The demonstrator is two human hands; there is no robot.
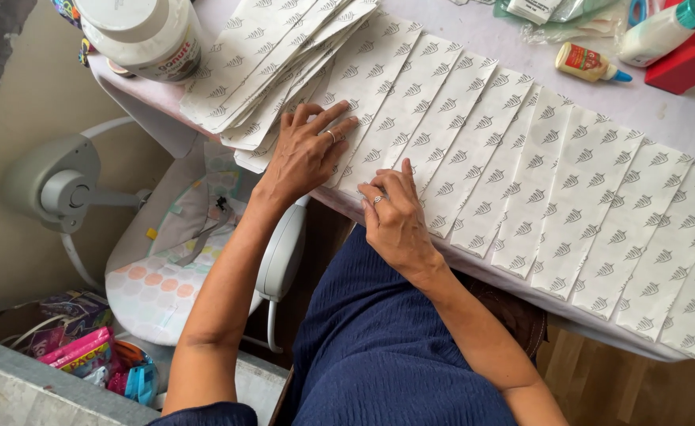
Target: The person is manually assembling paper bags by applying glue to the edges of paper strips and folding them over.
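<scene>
1. Right now my left hand (304,154) lies flat and spread wide on the paper strips (411,118), a bit left of the middle of the frame. It holds nothing; it only presses down.
2. My right hand (395,217) sits just beside it, lower and nearer the middle. Its fingers are curled a little, and the tips rest on the near end of one strip. I cannot tell if it pinches the paper.
3. These white strips carry small grey leaf marks. They lie side by side, each lapping over the next, in a long row running to the lower right of the frame.
4. I think they are very light, thin and bendy. They would slide easily and could crease, so I would take one by its near end, with flat fingertips.
5. A loose pile of strips (272,55) sits at the upper left, beside a big white jar (146,31).
6. Under it all is a bench (663,118) with a pale cloth. Two glue bottles (588,63) lie at the upper right.
7. Down at the left, on the floor, I see a baby bouncer seat (166,268) and bright packets.
</scene>
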